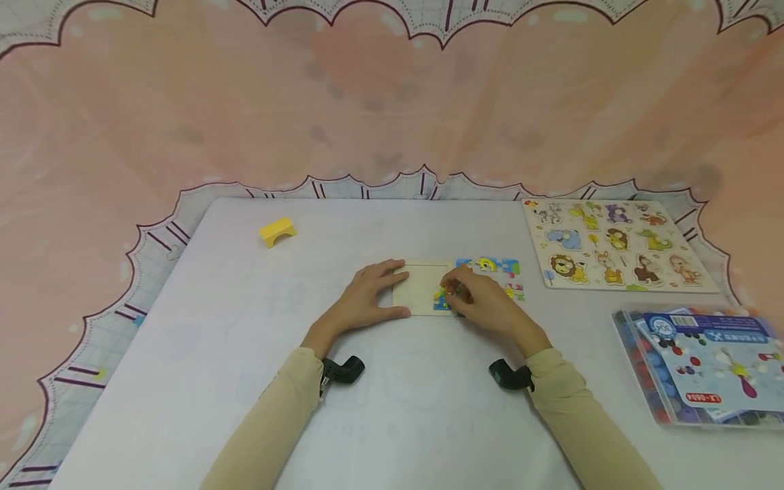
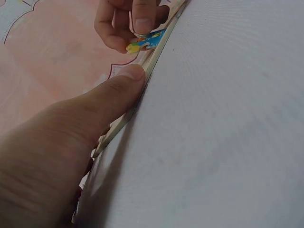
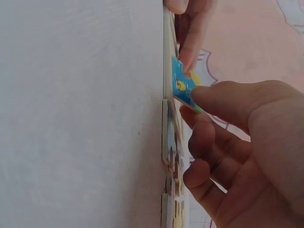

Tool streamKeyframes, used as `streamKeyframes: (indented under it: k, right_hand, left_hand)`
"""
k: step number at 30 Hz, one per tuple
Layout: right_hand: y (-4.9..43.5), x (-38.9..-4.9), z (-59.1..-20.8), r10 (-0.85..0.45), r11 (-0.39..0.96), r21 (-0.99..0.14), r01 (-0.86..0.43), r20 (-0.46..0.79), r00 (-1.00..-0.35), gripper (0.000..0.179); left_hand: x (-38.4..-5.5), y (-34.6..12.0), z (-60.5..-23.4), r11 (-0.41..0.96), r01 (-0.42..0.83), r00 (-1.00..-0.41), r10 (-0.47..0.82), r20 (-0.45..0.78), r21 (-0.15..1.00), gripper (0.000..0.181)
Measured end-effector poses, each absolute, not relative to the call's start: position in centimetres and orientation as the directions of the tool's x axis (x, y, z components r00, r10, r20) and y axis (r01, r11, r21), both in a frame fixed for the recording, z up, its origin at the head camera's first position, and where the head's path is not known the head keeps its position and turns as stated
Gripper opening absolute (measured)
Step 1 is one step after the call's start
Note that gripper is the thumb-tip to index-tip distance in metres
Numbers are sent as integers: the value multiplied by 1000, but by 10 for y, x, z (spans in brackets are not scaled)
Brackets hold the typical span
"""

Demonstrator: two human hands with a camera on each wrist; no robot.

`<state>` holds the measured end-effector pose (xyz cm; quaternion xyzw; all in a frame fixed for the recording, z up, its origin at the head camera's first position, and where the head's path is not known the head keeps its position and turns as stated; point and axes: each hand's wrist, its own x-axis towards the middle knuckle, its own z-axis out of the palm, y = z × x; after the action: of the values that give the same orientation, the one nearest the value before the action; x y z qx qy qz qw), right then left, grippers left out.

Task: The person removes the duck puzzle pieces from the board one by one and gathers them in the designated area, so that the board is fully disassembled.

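A small pale wooden puzzle board [image 1: 419, 289] lies flat at the middle of the table. Spread across its left end, my left hand [image 1: 367, 296] rests with the thumb at the near corner and fingertips by the far edge. My right hand [image 1: 490, 303] pinches a blue and yellow jigsaw piece [image 3: 181, 84] between thumb and fingers. The piece stands tilted at the board's right part, its lower edge right at the surface. Past the board's right end are more colourful jigsaw pieces [image 1: 510, 267], partly hidden by the right hand.
A yellow arch block [image 1: 278, 232] sits at the back left. At the back right lies an animal puzzle board [image 1: 625, 248]. A clear plastic box [image 1: 704, 367] with colourful contents and a printed sheet is at the right. Patterned cloth [image 1: 392, 109] hangs behind the table.
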<state>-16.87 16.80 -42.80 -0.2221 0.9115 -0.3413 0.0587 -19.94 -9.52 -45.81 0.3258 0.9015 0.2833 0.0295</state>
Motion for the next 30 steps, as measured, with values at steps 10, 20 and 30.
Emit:
streamKeyframes:
  k: [10,20,30]
  right_hand:
    - [165,-166,-423,-433,661,-653,-370,70,-898,16]
    - [172,-166,-426,-422,652,-659,-375,95,-901,14]
    - [186,-165,-423,-406,634,-682,-364,107,-908,20]
  left_hand:
    - [-198,-95,-457,638,558,-795,595,120,531,73]
    - [-198,-95,-457,634,569,-790,598,135,524,72]
    - [-199,-96,-460,629,581,-783,605,143,517,74]
